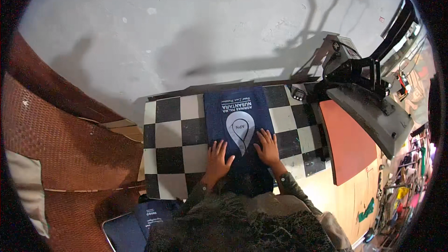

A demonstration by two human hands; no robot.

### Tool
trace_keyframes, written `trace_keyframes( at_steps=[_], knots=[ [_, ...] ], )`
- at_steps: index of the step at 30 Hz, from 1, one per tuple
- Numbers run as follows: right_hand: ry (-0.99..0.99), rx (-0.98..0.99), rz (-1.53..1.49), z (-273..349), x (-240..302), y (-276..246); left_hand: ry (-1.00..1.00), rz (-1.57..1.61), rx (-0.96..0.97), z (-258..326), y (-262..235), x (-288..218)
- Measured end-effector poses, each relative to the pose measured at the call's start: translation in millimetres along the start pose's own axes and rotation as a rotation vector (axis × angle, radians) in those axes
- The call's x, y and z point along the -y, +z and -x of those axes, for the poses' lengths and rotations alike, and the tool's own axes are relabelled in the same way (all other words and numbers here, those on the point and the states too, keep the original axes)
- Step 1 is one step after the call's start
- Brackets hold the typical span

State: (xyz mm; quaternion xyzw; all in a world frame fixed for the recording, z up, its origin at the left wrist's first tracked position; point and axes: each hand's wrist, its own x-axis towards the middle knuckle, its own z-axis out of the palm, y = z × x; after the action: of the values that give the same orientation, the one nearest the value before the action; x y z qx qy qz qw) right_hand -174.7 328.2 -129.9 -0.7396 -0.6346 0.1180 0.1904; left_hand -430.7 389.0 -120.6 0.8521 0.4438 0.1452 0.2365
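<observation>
A dark navy cloth piece [214, 121] with a white printed emblem and lettering lies flat across a black-and-white checkered table [169, 135]. The print appears upside down from where I stand. My left hand [218, 161] rests on the cloth's left edge, fingers spread and pointing away from me. On its right side, my right hand [268, 148] lies flat with the fingers apart. The white emblem sits between the two hands. Whether the cloth is a bag or a single sheet, I cannot tell. Its near end goes out of sight by my body.
At the right stands a heat press with its grey upper plate [368, 116] raised over a reddish pad [347, 142]. More navy printed cloth [140, 226] lies at lower left, beside brown woven matting [70, 158]. A grey wall [196, 28] rises behind the table.
</observation>
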Motion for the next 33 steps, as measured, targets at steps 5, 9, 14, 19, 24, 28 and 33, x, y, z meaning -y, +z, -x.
trace_keyframes(
  at_steps=[5,9,14,19,24,28,33],
  knots=[
    [-0.079,-0.134,0.058,9,1,12,0.091,-0.09,-0.057,8,15,15],
    [-0.042,-0.144,0.084,10,5,13,0.14,-0.162,-0.111,9,16,12],
    [-0.057,-0.047,0.002,2,-6,7,0.161,-0.148,-0.084,8,18,22],
    [0.085,-0.386,-0.259,17,-25,-1,0.165,0.055,-0.207,13,-1,30],
    [0.343,-0.441,-0.418,84,-59,21,-0.061,0.156,-0.244,62,21,48],
    [0.181,-0.493,-0.55,100,-62,31,-0.01,0.283,-0.268,91,28,48],
    [0.224,-0.524,-0.524,99,-66,46,-0.016,0.231,-0.387,89,35,45]
  ],
)
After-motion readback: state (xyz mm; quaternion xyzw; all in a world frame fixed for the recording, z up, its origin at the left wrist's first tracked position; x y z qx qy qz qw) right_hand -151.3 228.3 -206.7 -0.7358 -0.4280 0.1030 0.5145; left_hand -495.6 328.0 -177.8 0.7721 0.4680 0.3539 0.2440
